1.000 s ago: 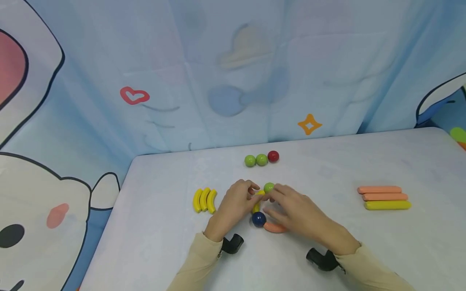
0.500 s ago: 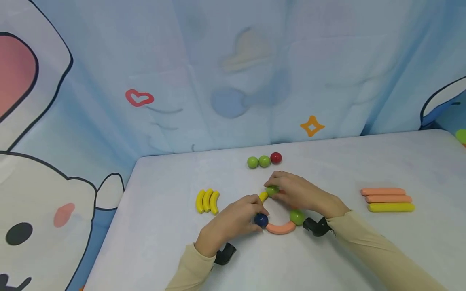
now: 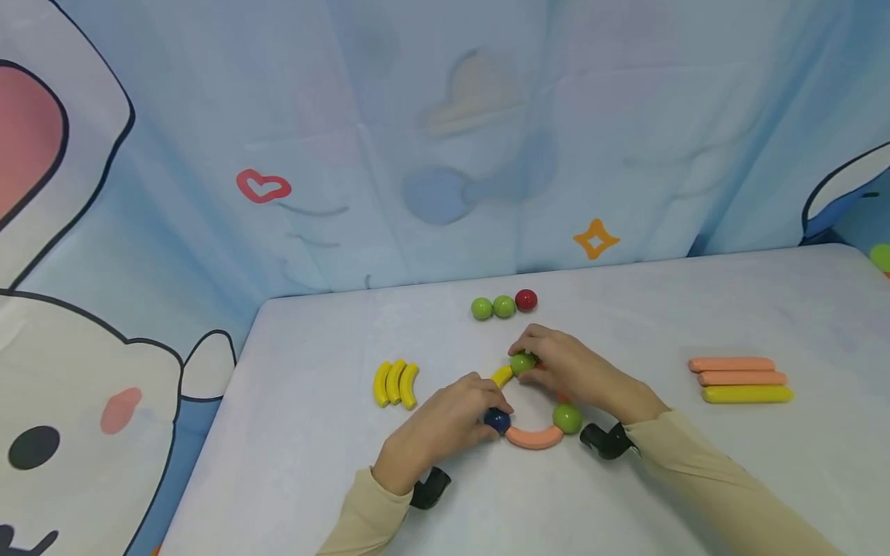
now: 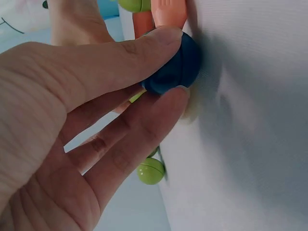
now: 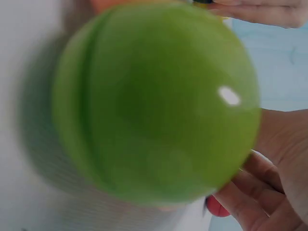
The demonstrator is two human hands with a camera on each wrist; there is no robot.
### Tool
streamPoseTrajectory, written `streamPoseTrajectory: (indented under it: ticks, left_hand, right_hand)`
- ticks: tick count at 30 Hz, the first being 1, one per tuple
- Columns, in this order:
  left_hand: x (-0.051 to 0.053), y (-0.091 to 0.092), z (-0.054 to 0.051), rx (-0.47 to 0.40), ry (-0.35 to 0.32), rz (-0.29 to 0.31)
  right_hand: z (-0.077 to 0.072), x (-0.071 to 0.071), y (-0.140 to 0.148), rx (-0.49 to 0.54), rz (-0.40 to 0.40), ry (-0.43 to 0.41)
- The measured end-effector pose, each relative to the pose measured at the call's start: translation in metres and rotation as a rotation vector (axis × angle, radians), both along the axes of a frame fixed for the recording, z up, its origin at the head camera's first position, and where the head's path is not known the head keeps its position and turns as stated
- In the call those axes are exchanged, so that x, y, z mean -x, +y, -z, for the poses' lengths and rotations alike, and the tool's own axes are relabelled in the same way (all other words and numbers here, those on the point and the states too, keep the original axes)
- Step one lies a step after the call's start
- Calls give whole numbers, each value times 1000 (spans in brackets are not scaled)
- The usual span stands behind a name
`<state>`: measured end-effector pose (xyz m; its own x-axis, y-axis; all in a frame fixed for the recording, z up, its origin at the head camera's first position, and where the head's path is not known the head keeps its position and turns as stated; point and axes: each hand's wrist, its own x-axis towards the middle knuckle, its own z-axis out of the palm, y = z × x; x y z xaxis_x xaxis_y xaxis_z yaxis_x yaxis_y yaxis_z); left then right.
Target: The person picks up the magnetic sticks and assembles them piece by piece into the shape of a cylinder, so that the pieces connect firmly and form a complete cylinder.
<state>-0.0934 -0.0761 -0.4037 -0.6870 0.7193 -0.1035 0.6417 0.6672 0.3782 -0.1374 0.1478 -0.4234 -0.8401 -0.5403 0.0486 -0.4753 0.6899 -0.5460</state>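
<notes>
Left grip (image 3: 448, 421) holds a blue ball (image 3: 497, 421), right grip (image 3: 573, 369) a green ball (image 3: 521, 363).

Mid-table (image 3: 459, 510): left ball (image 3: 497, 421), right ball (image 3: 568, 418) and, behind and between them, far ball (image 3: 523, 363). Near arc (image 3: 534, 439) joined left ball to right ball. Far arc (image 3: 501, 376) lay between left ball and far ball, partly behind left hand (image 3: 448, 425). A third piece (image 3: 562, 398), mostly under right hand (image 3: 577, 372), showed just behind right ball. To the left: three loose arcs (image 3: 394, 381), side by side. Well right: three rods (image 3: 742, 378), side by side. Behind: a row of balls (image 3: 504, 306). Behind the table: curtain (image 3: 348, 100).
</notes>
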Motion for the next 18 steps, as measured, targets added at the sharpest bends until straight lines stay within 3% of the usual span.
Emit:
streamPoseTrajectory:
  ticks: [11, 15, 18]
  left_hand:
    - [-3, 1, 0, 19, 54, -17]
    - [-2, -3, 0, 13, 128, -51]
    - [0, -5, 4, 7, 233, -77]
  right_hand:
    - [-1, -17, 19, 39, 49, 85]
    - [-11, -29, 29, 45, -38, 63]
    - [-14, -40, 30, 25, -143, 52]
